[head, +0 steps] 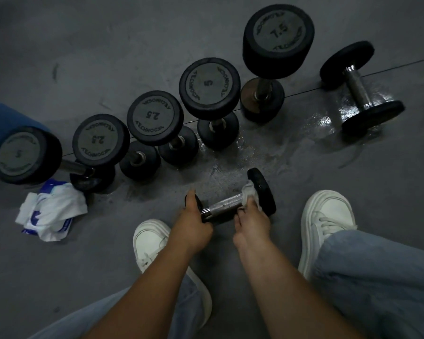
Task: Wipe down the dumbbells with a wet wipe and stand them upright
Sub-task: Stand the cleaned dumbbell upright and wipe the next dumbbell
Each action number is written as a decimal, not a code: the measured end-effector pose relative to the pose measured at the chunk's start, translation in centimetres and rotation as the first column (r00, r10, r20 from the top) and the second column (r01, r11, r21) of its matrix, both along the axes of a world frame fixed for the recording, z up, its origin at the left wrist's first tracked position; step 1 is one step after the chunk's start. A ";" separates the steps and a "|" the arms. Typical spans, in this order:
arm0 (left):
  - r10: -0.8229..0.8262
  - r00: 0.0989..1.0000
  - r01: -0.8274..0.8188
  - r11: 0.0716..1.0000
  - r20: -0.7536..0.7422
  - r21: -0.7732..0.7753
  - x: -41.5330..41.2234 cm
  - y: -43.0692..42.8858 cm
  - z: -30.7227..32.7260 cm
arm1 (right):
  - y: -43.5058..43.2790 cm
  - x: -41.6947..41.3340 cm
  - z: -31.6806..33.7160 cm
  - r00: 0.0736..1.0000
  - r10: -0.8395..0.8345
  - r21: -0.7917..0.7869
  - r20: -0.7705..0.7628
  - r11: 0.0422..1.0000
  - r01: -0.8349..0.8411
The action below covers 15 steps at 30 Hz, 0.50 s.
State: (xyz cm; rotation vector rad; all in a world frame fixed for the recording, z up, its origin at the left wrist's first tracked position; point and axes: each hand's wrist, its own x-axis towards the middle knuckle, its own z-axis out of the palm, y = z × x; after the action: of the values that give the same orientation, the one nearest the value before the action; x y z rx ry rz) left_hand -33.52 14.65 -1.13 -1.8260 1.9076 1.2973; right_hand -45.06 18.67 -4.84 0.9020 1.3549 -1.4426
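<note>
While the left hand [192, 223] grips the dumbbell [227, 204] at centre, the right hand [251, 223] pinches a wipe [251, 192] against it; a crumpled pack [49, 211] lies lower left.

A grey floor [108, 45] is shown, crossed by a thin seam [304, 91] that runs from the right edge down toward the left. A wet, glossy patch [326, 121] is seen on the floor right of centre. A white left sneaker [149, 241] and a white right sneaker [328, 216] are planted well apart, partly covered by light blue jeans [377, 277]. A blue object [0, 118] is cut off at the left edge and cannot be identified.
</note>
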 end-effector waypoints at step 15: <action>0.176 0.968 -0.163 0.983 0.178 -0.087 -1.1 1.1 0.2 | 0.0 -1.7 0.8 0.996 -0.022 -0.082 0.086 0.996 0.029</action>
State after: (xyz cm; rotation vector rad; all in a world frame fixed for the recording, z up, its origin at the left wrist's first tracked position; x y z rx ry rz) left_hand -34.63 15.73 -0.91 -2.1051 1.7547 1.0730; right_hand -46.77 18.71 -4.07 0.9188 1.2161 -1.4532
